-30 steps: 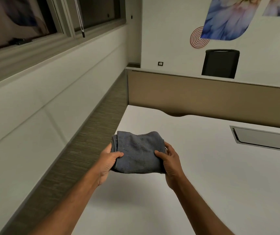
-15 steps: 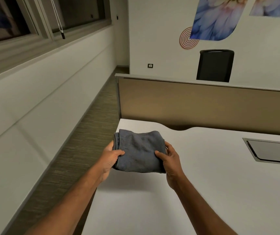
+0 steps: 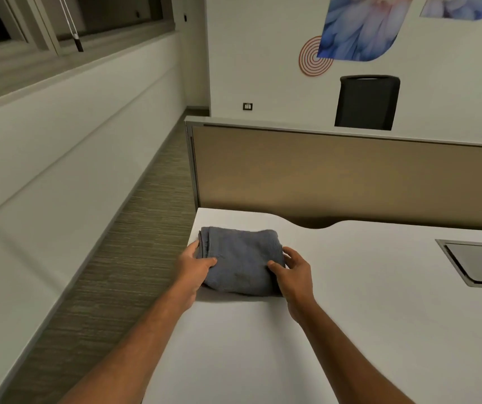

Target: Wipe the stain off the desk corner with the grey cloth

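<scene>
A folded grey cloth lies on the white desk, close to its far left corner. My left hand grips the cloth's left edge, thumb on top. On the cloth's right edge rests my right hand, thumb on top and fingers curled around the side. I see no stain on the white surface; the cloth covers part of the corner.
A tan partition panel stands along the desk's far edge. A grey cable hatch is set into the desk at the right. Striped carpet floor runs along the desk's left edge. A black chair stands beyond the partition.
Both hands have brought the cloth forward and down from above the desk's left edge onto the surface near the far left corner. The head has tilted up a little.
</scene>
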